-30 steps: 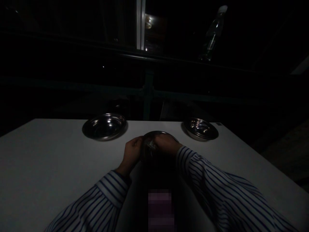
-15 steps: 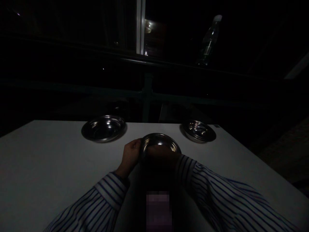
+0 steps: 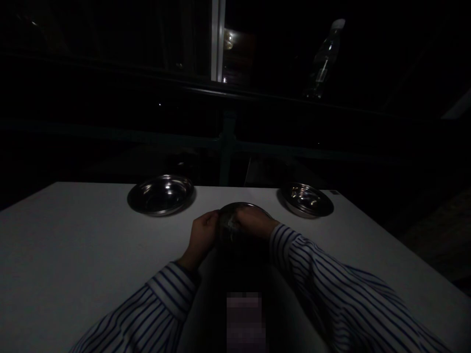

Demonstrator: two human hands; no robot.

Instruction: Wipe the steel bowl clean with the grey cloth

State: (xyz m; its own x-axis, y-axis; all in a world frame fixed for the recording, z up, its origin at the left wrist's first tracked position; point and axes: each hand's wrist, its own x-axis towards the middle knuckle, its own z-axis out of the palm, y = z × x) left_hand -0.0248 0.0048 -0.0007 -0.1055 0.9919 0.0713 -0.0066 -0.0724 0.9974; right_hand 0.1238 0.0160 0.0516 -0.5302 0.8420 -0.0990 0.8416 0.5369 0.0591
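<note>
Your left hand (image 3: 201, 235) is closed on the left edge of the middle steel bowl (image 3: 228, 212), thumb and curled fingers gripping the rim; your right hand (image 3: 254, 221) reaches over the right side of that bowl, its fingers bent down and leftward into it, beside a pale, blurred clump (image 3: 231, 223); shadow hides the fingertips, so you cannot tell whether they pinch the clump or merely touch it. The middle bowl sits in front of you between both hands, near the far side of the white table (image 3: 110, 245), its lower part lost in darkness. Beyond your left hand, a wide steel basin (image 3: 162, 197) stands by the table's far edge; beyond your right, a smaller steel bowl (image 3: 308, 200) stands near the far right corner; both are upright and well apart. Farther back, a clear plastic bottle (image 3: 324, 61) with a white cap shows against the dark; blue-striped sleeves (image 3: 147, 309) cover your forearms.
</note>
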